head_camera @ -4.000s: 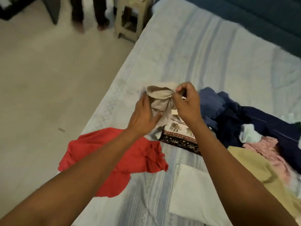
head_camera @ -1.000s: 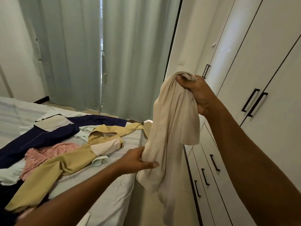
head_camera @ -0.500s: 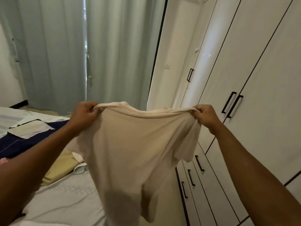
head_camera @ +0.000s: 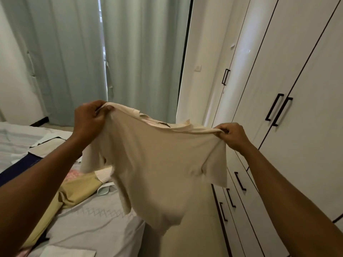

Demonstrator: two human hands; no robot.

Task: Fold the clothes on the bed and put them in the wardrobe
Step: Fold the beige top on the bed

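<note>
Left hand [head_camera: 89, 119] higher, shirt [head_camera: 157, 164] hides part of bed [head_camera: 92, 229].

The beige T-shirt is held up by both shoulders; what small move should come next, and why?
Probably lay the beige short-sleeved T-shirt flat on the bare stretch of the grey bed sheet. The left hand and right hand pinch its shoulders, so it hangs spread out but unfolded, and the white wardrobe doors beside it are shut.

A corner of the grey-sheeted bed [head_camera: 96, 225] is being hidden by the beige cotton T-shirt [head_camera: 157, 173]; the white panelled wardrobe [head_camera: 306, 80] is being cropped rightward.
</note>
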